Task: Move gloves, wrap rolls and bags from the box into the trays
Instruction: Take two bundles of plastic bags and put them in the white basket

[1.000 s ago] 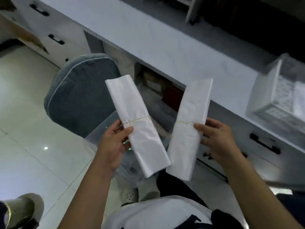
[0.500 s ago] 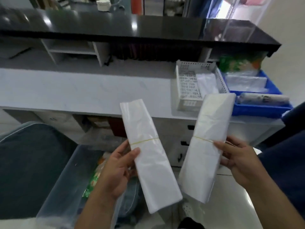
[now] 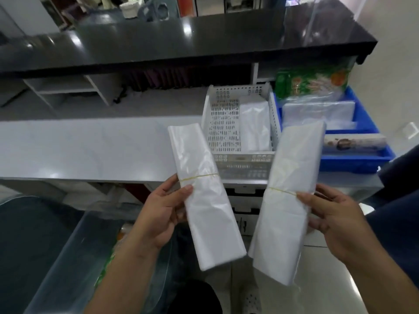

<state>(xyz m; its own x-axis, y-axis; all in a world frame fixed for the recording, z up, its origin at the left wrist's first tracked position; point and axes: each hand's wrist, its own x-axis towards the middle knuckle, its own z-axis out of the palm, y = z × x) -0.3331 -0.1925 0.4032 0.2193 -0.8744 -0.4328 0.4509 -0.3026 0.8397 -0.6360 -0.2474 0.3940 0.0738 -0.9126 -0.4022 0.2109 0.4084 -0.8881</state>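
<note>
My left hand (image 3: 158,214) grips a white bundle of plastic bags (image 3: 204,193) bound by a yellow rubber band. My right hand (image 3: 335,223) grips a second, similar bundle of bags (image 3: 288,200). Both bundles hang in the air just before the counter edge. Behind them on the counter stands a white perforated tray (image 3: 224,123) with one white bag bundle (image 3: 255,123) inside. To its right is a blue tray (image 3: 367,159) holding clear bags, a green packet and a wrap roll (image 3: 353,142). The clear plastic box (image 3: 74,257) sits low at my left.
A grey counter (image 3: 90,150) runs across the middle, under a black raised shelf (image 3: 181,41). Drawers with dark handles lie below the counter edge. A dark blue chair cushion (image 3: 29,234) is at the lower left, beside the box.
My view has swung up from the box and chair to the counter and trays. Both hands with their bundles have come closer to the white tray.
</note>
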